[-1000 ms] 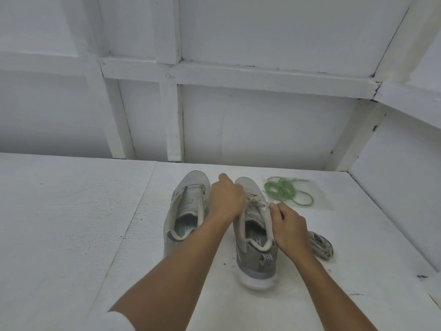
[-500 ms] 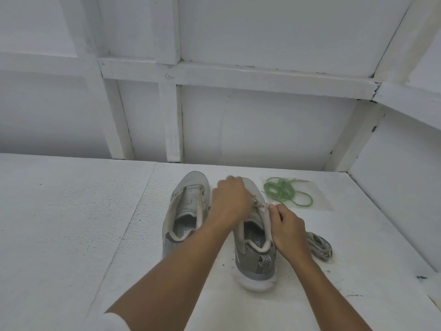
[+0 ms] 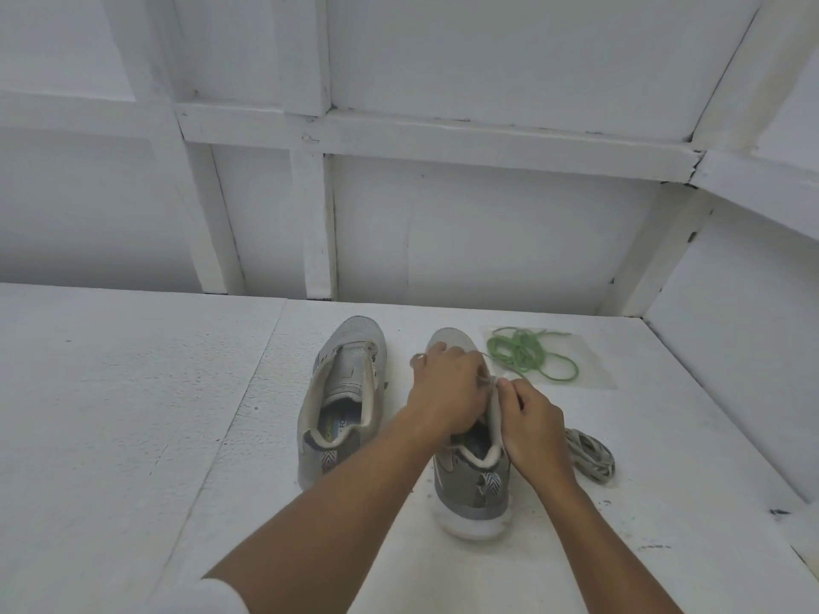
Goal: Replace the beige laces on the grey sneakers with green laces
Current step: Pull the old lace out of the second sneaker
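Grey mesh, two sneakers side by side on the white desk, toes pointing away. The unlaced sneaker sits idle on the left; all the action is on the second sneaker. The left hand is curled over its tongue and eyelets, but what those fingers grip I cannot tell, as they're tucked underneath. The right hand pinches the outer eyelet edge, thumb and forefinger tight. A scrap of beige lace peeks out between the hands.

The job looks like drawing that lace out. It's best to brace the upper with one hand and feed the lace back one eyelet at a time, no yanking. The green laces wait in a loose tangle on a clear bag just beyond, and a beige bundle lies beside the right wrist. How many eyelets are threaded is hidden by the left hand.
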`<move>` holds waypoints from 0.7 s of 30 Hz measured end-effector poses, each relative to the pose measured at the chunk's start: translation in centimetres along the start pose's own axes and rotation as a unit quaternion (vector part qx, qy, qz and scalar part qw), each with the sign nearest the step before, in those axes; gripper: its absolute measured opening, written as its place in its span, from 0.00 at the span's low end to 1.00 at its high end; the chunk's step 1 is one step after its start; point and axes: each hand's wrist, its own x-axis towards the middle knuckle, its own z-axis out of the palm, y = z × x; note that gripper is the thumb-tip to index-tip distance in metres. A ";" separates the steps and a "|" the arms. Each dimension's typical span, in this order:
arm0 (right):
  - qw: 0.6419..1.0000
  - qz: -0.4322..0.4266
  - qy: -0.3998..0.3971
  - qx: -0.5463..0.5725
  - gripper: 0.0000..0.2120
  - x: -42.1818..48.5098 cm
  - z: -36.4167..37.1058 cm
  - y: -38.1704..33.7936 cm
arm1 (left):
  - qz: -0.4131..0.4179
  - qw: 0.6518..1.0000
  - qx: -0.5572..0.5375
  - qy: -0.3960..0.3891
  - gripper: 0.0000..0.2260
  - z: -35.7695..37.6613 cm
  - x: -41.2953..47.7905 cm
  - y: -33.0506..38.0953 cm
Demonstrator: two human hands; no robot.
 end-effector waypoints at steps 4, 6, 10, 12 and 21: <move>1.000 -0.002 0.003 0.000 0.20 0.0 0.2 -0.1 | 0.001 0.998 0.041 0.040 0.07 -1.0 0.6 -0.7; 1.000 -0.002 0.005 0.002 0.20 -0.1 0.2 -0.1 | -0.032 0.995 0.050 0.081 0.08 -2.1 1.1 -1.1; 1.000 -0.003 0.008 0.007 0.20 -0.1 0.2 0.1 | -0.124 0.970 -0.043 0.203 0.06 -5.0 1.9 -2.0; 1.000 -0.003 0.008 0.007 0.20 -0.1 0.1 0.1 | -0.132 0.966 -0.063 0.212 0.04 -5.7 2.1 -2.1; 1.000 0.000 0.009 0.013 0.20 -0.1 0.2 0.1 | -0.148 0.976 -0.070 0.142 0.06 -4.2 -0.8 -2.1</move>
